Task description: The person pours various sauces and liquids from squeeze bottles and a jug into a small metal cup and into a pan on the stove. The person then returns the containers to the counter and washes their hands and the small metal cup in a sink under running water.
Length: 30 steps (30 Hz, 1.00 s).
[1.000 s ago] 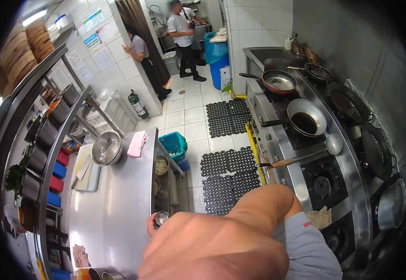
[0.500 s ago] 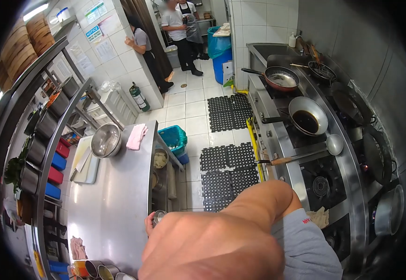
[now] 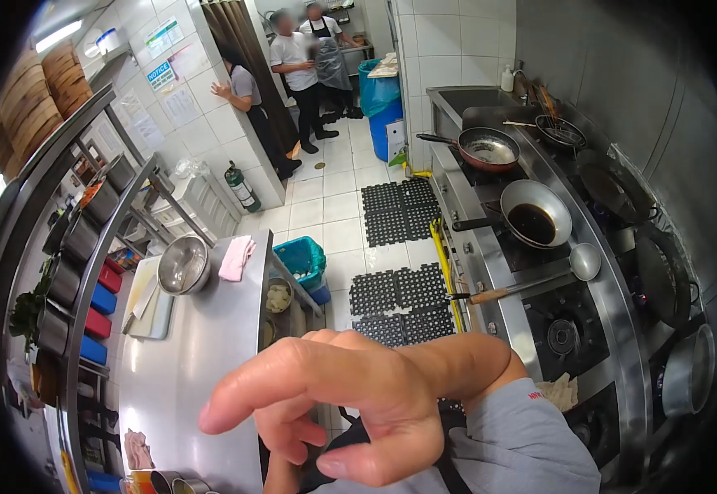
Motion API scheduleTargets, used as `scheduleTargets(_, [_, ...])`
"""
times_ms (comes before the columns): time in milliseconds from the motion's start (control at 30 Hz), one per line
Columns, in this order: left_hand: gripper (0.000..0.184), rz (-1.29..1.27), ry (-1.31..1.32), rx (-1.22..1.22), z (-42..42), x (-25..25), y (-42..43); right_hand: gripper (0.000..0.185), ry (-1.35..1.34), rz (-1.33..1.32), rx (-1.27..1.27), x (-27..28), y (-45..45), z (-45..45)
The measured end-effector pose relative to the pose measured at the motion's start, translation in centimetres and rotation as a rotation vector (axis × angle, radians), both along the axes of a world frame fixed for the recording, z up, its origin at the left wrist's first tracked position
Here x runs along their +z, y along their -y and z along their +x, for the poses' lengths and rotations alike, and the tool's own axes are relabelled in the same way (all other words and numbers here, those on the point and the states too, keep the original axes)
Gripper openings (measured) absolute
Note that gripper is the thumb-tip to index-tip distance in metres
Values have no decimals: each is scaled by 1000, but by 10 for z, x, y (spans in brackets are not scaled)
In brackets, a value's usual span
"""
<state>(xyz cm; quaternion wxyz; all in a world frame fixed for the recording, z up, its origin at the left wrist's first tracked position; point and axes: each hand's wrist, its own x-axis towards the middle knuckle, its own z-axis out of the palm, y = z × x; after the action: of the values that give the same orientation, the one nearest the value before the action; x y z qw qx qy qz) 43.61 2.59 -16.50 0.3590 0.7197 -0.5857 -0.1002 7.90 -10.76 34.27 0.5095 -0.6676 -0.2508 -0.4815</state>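
Observation:
My right hand [image 3: 350, 395] is raised close to the camera. Its index finger reaches left, the other fingers curl beneath, and the thumb is held apart with nothing between them. A strip of my left forearm [image 3: 280, 476] shows below it; my left hand is hidden behind the right, so its fingers and anything in them cannot be seen. Beyond my right hand is the steel worktable [image 3: 202, 370], bearing a metal bowl [image 3: 184, 265], a pink cloth [image 3: 236, 258] and a knife [image 3: 141, 311] on a white cutting board [image 3: 161, 317].
To the right, the stove [image 3: 490, 272] carries a wok of dark liquid [image 3: 533, 224], a frying pan [image 3: 488, 150] and a long-handled ladle [image 3: 531, 280]. Black rubber mats [image 3: 399, 214] cover part of the aisle floor. A lined bin [image 3: 302, 257] stands beside the table. Several people [image 3: 299, 74] are at the back.
My right hand has turned and spread its fingers, its index finger reaching farther left. The left fingers and small round cup seen earlier are now hidden. The view has shifted slightly.

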Motion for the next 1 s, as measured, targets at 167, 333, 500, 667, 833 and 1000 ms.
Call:
scheduleTargets(167, [62, 26, 183, -64, -8, -21, 65, 60, -112, 25, -44, 1, 4, -8])
scheduleTargets(333, [63, 45, 330, -93, 12, -60, 67, 56, -124, 50, -49, -2, 8, -7])
scheduleTargets(500, [63, -39, -122, 62, -39, 91, 36, 47, -170, 31, -145, -6, 9, -2])
scheduleTargets(667, [63, -82, -321, 72, -82, 184, 46, 42, -209, 3, -157, -10, 8, 1])
scheduleTargets(833, [65, -85, -279, 54, -80, 175, 42, 39, -252, -12, -191, -13, 4, 1])
scheduleTargets(1000, [64, -87, -261, 69, -78, 167, 39, 40, -279, 0, -166, -19, 4, -2])
